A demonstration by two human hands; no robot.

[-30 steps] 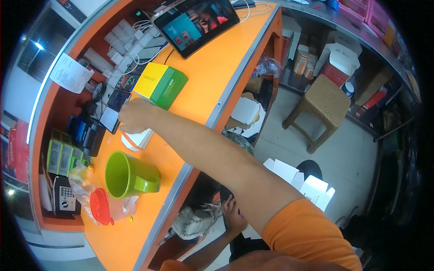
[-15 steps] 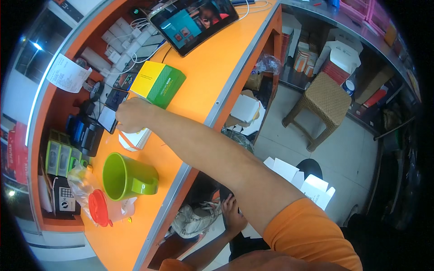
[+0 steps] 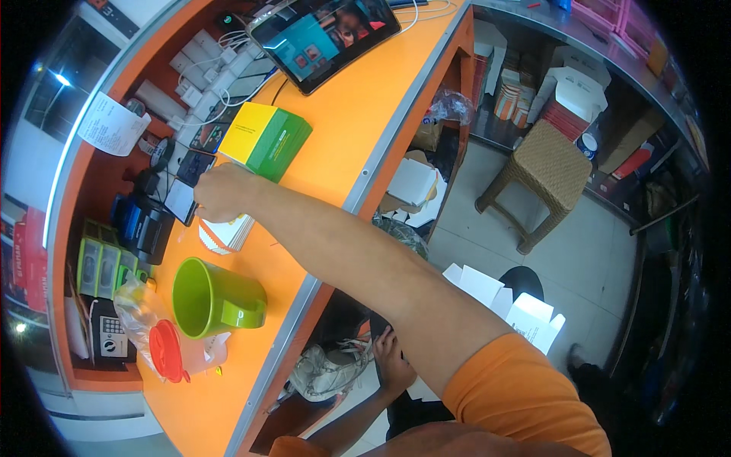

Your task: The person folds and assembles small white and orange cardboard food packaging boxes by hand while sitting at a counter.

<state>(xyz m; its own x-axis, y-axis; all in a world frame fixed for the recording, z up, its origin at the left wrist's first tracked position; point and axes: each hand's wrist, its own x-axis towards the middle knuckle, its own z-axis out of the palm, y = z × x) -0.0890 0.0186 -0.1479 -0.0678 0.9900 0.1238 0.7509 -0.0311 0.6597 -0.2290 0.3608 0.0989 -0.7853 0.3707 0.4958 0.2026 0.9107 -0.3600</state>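
Reaching right hand (image 3: pixel 222 192) over white card stack (image 3: pixel 225 234), green mug (image 3: pixel 213 298) near

we see a green mug (image 3: pixel 209 298) lying on its side on the orange desk (image 3: pixel 358 122), a red-lidded clear jar (image 3: pixel 171 354) just beside it. a yellow-and-green box (image 3: pixel 265 139) sits near a tablet (image 3: pixel 324 34) with a lit screen. on the floor stands a wicker stool (image 3: pixel 544 171); white cartons (image 3: pixel 506 305) lie near it.

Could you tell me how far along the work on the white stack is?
Nothing looks finished: the stack sits on the counter beside the phone. The right hand is closed over its top, grip unclear. The left hand is below the counter. Any lifting remains.
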